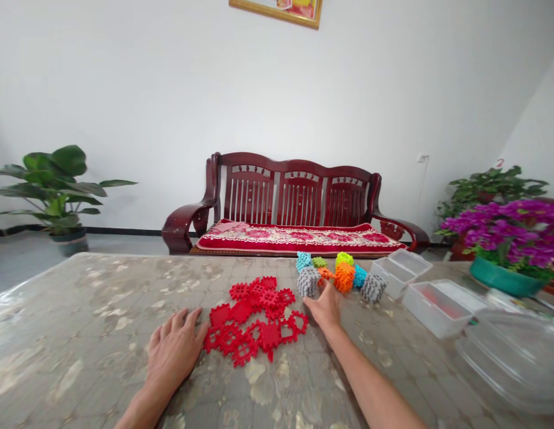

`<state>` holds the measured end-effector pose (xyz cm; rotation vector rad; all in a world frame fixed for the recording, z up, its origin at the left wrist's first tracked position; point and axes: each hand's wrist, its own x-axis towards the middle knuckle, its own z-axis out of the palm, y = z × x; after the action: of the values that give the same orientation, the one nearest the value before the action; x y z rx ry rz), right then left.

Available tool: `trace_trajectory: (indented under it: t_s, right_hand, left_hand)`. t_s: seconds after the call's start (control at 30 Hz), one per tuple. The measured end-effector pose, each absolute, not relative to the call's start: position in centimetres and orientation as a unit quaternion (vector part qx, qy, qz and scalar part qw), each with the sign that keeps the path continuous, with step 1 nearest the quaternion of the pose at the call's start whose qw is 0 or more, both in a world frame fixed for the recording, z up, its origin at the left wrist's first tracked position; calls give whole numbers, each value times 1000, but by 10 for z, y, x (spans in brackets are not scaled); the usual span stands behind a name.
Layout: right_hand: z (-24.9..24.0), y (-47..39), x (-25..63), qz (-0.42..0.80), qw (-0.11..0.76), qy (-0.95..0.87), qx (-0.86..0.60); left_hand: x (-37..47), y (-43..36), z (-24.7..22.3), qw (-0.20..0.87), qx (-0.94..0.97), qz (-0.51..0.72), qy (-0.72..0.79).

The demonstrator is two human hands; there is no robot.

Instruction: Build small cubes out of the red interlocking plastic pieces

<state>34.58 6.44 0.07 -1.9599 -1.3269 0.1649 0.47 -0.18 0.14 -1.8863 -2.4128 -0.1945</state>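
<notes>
Left hand lay flat, fingers spread, steadying the left edge of the red tiles; right hand beyond them touched an orange cube (finger state unclear).

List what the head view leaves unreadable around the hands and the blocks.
- Right hand: its fingertips blur against the orange cube; grasp or touch unclear.
- Clear tub: reddish contents smeared by its walls.
- Framed picture: cut off by the top edge.
- Left hand: the palm is hidden.
</notes>
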Motion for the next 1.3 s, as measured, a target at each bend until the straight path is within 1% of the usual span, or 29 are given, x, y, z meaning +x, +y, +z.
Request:
trace_trajectory:
  t_s: [0.17,0.33,0.57,0.83,1.13,1.3]
  right_hand:
    - [13,66,332,53,300,-506,-807]
    - [17,70,328,37,266,-515,-814]
    - [18,74,325,17,261,-517,-815]
    - [20,65,335,10,247,-525,-814]
    - [17,31,391,4,232,-499,-835]
    - [19,25,430,-3,221,-450,-865]
  left_hand:
    - [8,-3,4,35,-610,-59,-790]
    - [9,-4,5,36,-613,-68,-787]
    - [8,-2,0,39,-612,-99,-783]
    - [7,-2,2,39,-616,-66,-784]
    - [10,-4,9,36,-614,-53,-786]
    - [8,-2,3,44,-617,-66,-783]
